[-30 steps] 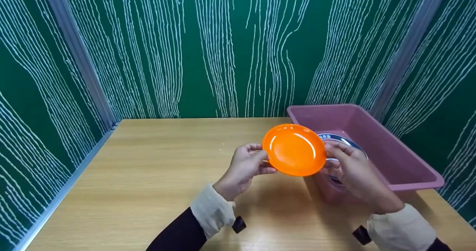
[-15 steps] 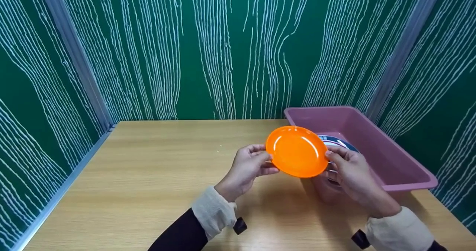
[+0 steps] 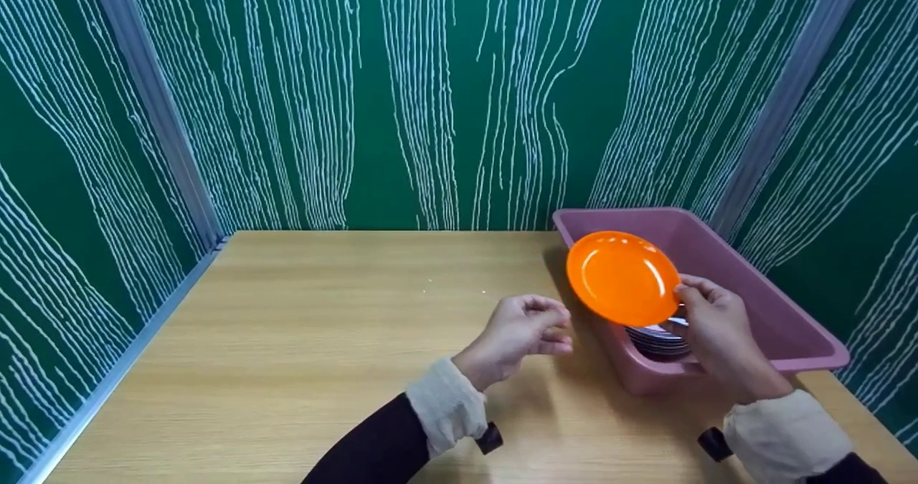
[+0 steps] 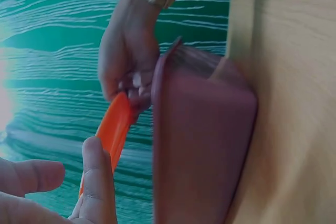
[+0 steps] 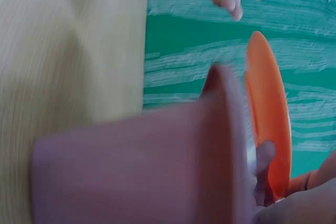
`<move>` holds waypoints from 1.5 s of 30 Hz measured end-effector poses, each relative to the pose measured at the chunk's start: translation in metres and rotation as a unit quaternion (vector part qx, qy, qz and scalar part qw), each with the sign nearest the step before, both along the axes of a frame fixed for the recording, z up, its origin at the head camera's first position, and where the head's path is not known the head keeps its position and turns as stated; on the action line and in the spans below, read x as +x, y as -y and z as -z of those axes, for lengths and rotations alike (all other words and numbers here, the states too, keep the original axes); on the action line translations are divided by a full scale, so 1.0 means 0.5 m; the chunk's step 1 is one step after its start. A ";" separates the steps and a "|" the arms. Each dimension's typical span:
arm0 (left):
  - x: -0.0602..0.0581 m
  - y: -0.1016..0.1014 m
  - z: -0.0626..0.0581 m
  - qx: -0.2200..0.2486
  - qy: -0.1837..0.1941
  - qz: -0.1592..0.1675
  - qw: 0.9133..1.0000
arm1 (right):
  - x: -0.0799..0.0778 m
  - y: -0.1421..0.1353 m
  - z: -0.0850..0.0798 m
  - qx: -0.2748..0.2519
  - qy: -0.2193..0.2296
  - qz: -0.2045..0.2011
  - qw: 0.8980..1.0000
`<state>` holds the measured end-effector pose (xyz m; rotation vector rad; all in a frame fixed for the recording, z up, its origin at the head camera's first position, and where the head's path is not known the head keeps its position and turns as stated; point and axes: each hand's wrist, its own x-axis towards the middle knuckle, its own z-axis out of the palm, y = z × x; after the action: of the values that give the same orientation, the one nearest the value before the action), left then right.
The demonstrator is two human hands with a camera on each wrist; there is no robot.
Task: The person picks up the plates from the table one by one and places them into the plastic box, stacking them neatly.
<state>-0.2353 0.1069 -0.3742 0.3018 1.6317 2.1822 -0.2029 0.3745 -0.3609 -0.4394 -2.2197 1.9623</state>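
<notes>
An orange plate (image 3: 622, 277) is held by its right edge in my right hand (image 3: 721, 330), thumb on top and fingers beneath. It hangs tilted over the left rim of a pink plastic tub (image 3: 771, 305). Below it, inside the tub, a stack of dark-rimmed plates (image 3: 656, 344) is partly hidden by the orange plate and the hand. My left hand (image 3: 520, 333) is apart from the plate, fingers loosely bent with nothing between them. In the right wrist view the orange plate (image 5: 270, 114) appears edge-on beside the tub wall (image 5: 131, 166).
The tub stands on the right part of a wooden table (image 3: 323, 340). Green panels with white wavy lines (image 3: 459, 97) enclose the back and sides. A few tiny white specks lie on the tabletop left of the tub.
My left hand has let go of the orange plate. My right hand has carried the plate rightward, over the tub. More of the plate stack in the tub now shows.
</notes>
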 end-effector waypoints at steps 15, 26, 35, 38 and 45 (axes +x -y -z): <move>0.030 -0.140 0.070 -0.012 0.033 0.001 0.999 | -0.048 -0.065 0.032 -0.096 0.026 0.090 0.991; 0.039 -0.191 0.075 0.040 0.065 -0.046 0.996 | -0.066 -0.082 0.026 -0.102 0.058 0.095 0.989; 0.042 -0.199 0.070 0.070 0.078 -0.057 0.993 | -0.064 -0.082 0.026 -0.095 0.089 0.077 0.989; 0.043 -0.201 0.070 0.068 0.081 -0.060 0.993 | -0.061 -0.086 0.024 -0.101 0.098 0.068 0.988; 0.046 -0.200 0.070 0.066 0.084 -0.069 0.992 | -0.063 -0.085 0.019 -0.123 0.113 0.066 0.984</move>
<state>-0.2124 0.2070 -0.4090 0.0409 1.4604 2.3525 -0.2346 0.4168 -0.3705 -0.8582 -2.0106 2.2186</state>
